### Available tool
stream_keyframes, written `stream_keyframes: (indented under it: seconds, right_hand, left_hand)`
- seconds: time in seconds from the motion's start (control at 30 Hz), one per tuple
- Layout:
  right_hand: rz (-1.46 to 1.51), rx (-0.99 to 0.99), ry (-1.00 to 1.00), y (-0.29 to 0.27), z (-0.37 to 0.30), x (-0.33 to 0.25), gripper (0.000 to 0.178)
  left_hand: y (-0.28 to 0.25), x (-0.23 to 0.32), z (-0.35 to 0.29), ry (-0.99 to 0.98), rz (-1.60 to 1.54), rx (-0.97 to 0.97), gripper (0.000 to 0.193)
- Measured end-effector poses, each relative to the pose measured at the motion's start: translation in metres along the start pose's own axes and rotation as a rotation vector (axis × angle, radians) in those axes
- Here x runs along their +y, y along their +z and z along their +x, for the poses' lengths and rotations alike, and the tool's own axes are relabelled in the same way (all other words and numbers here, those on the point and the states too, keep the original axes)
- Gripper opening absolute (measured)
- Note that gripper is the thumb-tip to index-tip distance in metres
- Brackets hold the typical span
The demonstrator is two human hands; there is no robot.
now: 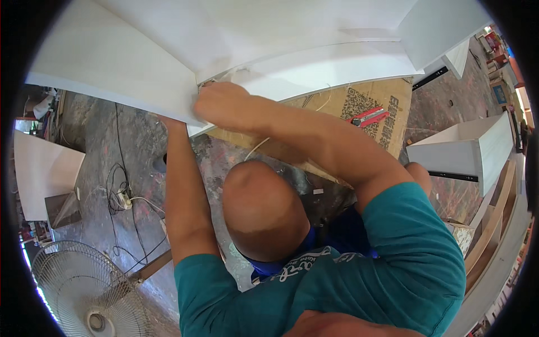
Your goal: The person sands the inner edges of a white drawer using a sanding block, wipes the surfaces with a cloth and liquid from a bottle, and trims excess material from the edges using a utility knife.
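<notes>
Head view: someone bare-handed at a white cabinet (331, 64) filling the top, its near edge by some cardboard (339, 98) on the floor (143, 121)
Right hand (218, 103): right at the corner where the left panel (112, 64) meets the rest, fingers curled, can't tell if they're gripping anything
Left hand (173, 122): mostly hidden behind that panel's lower edge, so no clue what its fingers are doing
Cutter (369, 117): red, just lying on the cardboard
Fan (90, 292): lower left

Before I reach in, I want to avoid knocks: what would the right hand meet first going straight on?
Most likely the white side panel just left of the right hand; depth there makes any present contact unclear.
</notes>
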State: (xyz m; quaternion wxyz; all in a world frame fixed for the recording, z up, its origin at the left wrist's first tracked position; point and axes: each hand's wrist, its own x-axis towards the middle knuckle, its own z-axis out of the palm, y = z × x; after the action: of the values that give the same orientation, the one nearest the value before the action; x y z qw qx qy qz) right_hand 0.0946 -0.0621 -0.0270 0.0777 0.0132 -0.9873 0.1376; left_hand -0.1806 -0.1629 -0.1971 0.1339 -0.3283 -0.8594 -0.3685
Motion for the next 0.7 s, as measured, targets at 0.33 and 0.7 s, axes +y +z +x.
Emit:
stream_keyframes:
  seconds: [0.33,0.7]
  right_hand:
    - [-0.294,0.197,0.634,-0.029,-0.159,0.14,0.025]
    - [-0.177,0.079,0.76,-0.034,-0.191,0.154,0.037]
  left_hand:
    - [-0.012,-0.047,0.005,0.209,0.011,-0.043,0.053]
    - [-0.028,0.008,0.009,-0.07,-0.42,0.053,0.056]
